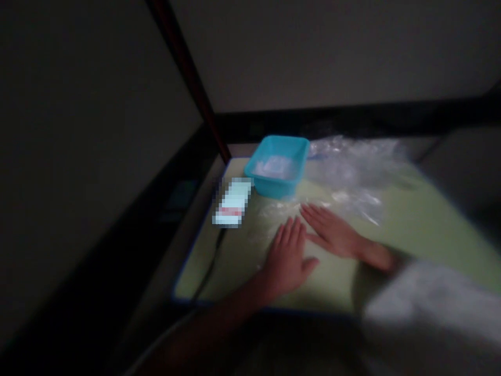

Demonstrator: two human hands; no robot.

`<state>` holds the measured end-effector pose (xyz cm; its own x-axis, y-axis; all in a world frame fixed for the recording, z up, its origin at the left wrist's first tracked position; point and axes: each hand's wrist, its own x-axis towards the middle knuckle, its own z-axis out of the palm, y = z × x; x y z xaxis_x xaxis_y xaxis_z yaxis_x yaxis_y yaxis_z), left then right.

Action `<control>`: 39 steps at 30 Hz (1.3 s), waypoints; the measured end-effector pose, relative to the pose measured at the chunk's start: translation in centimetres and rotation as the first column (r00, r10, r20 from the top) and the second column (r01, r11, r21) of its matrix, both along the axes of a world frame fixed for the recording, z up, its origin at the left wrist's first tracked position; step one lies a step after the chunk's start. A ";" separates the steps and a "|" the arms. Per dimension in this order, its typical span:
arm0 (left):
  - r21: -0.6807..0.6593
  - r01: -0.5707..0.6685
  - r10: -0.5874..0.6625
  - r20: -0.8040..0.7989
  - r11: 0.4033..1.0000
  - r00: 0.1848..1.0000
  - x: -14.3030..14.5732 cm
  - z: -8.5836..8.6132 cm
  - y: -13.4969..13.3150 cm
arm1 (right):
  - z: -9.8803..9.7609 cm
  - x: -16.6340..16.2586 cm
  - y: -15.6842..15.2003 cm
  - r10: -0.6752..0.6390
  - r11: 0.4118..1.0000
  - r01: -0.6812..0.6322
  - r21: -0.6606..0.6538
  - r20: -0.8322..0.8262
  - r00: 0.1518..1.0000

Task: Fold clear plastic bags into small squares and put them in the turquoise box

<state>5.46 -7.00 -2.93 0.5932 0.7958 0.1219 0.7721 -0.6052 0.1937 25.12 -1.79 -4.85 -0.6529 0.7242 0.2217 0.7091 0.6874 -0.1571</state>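
My left hand (287, 258) lies palm down near the front of the pale green table top (422, 235), fingers stretched out and thumb apart. Just right of it, my right hand (332, 230) is flat too, its fingers pointing to the upper left. Under and beyond the fingertips spreads a thin clear plastic bag or sheet (274, 209), hard to make out in the dim light. A turquoise plastic basin (277, 188) stands behind the hands, with whitish clear-looking contents (276, 166) that I cannot identify.
A lit phone (234, 202), its screen blurred out, lies at the left with a dark cable (211, 266) running to the front edge. Crumpled clear plastic (356, 162) is heaped at the back right. A dark red post (188, 68) rises behind the table's left corner.
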 end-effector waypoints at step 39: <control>-0.193 -0.358 0.407 0.412 0.913 0.815 -4.6 1.1 10.1 | 2.8 3.7 1.3 -0.246 0.969 0.246 -0.024 -0.179 0.953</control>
<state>0.86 3.09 -1.83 0.1430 0.9694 0.1995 0.7583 -0.2369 0.6074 28.86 -0.46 -2.02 -0.4041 0.8578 0.3177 0.8164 0.4949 -0.2976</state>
